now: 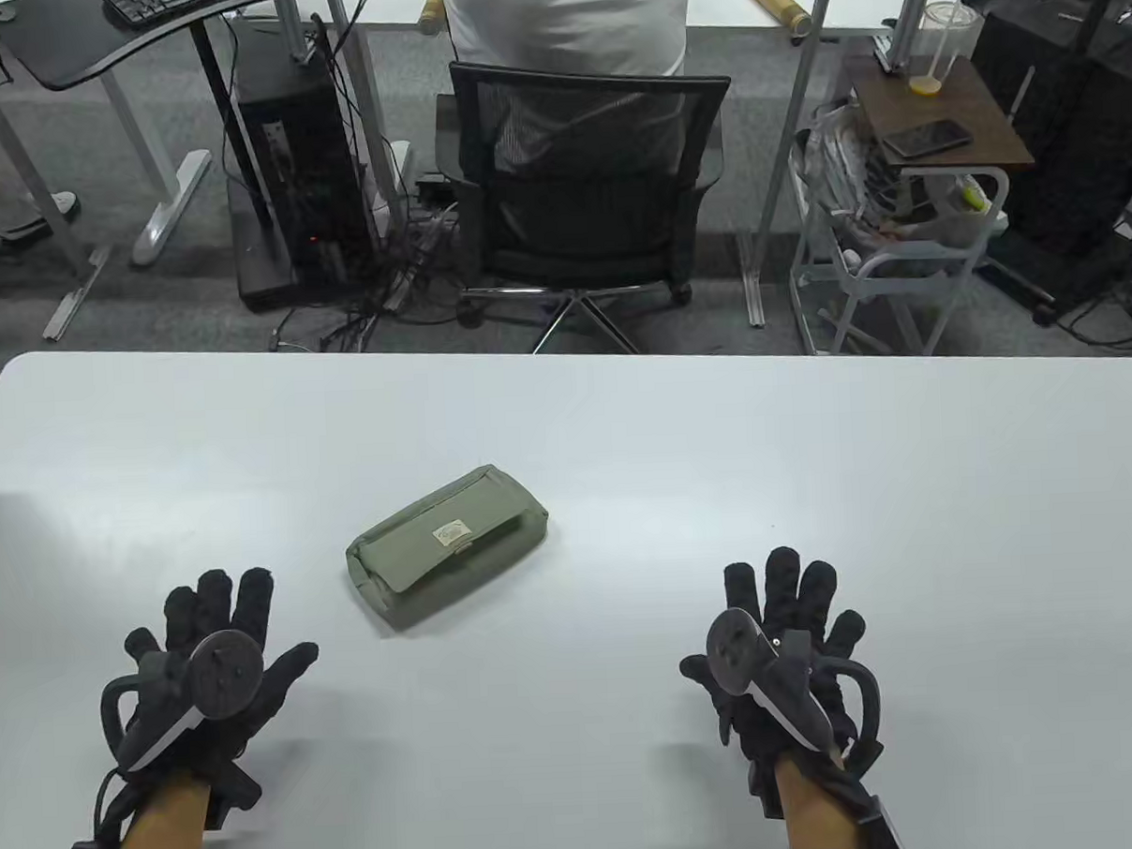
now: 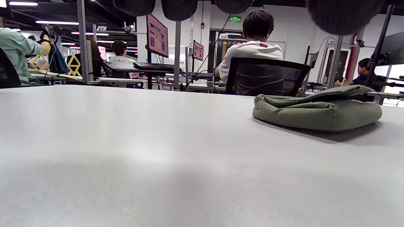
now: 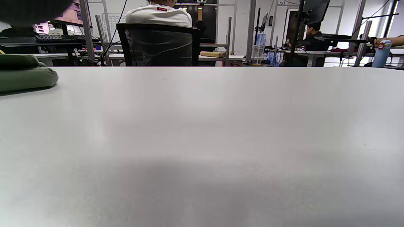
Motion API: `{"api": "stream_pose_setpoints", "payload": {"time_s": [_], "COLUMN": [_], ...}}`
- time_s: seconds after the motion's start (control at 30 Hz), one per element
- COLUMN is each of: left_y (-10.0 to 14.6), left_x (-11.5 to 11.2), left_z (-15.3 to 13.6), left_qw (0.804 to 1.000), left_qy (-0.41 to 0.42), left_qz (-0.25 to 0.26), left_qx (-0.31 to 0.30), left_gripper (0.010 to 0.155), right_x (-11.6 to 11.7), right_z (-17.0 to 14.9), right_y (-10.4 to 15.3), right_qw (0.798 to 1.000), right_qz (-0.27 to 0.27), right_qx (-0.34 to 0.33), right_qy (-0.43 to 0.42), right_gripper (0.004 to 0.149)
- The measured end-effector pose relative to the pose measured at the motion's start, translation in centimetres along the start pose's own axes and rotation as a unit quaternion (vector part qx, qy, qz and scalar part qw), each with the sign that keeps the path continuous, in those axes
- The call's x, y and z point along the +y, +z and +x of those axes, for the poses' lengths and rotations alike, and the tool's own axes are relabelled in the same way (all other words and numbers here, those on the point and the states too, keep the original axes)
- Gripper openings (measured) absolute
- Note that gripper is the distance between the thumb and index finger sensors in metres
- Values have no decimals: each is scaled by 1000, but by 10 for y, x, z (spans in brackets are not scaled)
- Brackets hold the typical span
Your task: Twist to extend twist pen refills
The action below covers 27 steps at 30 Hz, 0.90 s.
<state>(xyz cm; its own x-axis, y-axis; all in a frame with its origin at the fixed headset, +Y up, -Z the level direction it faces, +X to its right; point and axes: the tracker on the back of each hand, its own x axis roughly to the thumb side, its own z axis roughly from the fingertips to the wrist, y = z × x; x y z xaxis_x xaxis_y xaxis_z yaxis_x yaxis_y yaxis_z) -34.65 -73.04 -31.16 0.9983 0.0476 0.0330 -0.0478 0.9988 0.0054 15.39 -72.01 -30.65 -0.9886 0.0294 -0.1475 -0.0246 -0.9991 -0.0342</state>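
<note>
Olive fabric pencil case [image 1: 447,544] lying closed on white table [image 1: 622,422], between and just ahead of both hands; small cream label on flap, print too small to read. Left hand [image 1: 206,675] and right hand [image 1: 782,645] flat, fingers spread, holding nothing. No pens seen. Left wrist view: case [image 2: 317,108] at right, fingertips [image 2: 178,8] cropped. Right wrist view: case [image 3: 25,74] cut off left; dark blur top left, possibly a fingertip.

The green pouch [image 3: 26,74] is cut off by the left edge of the right wrist view, its flap shut over whatever is inside, and the left hand's fingertips [image 2: 342,15] are dark blurs.
</note>
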Motion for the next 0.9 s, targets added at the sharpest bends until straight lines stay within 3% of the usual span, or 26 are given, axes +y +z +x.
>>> {"api": "stream_pose_setpoints", "payload": {"time_s": [0.67, 0.83, 0.9], "left_y": [-1, -8, -25], "left_x": [-9, 5, 23], "left_z": [11, 30, 44], "left_qw": [999, 999, 998], "left_qy": [5, 4, 3], "left_qz": [-39, -24, -14], "left_qx": [-5, -35, -54], "left_gripper": [91, 92, 92], "right_x": [7, 8, 10], "right_z": [4, 6, 7], "right_y": [1, 2, 1], "right_qw": [999, 999, 999], "right_qz": [31, 32, 40], "right_qx": [-16, -17, -18], "right_qy": [-4, -1, 4], "right_gripper": [98, 98, 99]}}
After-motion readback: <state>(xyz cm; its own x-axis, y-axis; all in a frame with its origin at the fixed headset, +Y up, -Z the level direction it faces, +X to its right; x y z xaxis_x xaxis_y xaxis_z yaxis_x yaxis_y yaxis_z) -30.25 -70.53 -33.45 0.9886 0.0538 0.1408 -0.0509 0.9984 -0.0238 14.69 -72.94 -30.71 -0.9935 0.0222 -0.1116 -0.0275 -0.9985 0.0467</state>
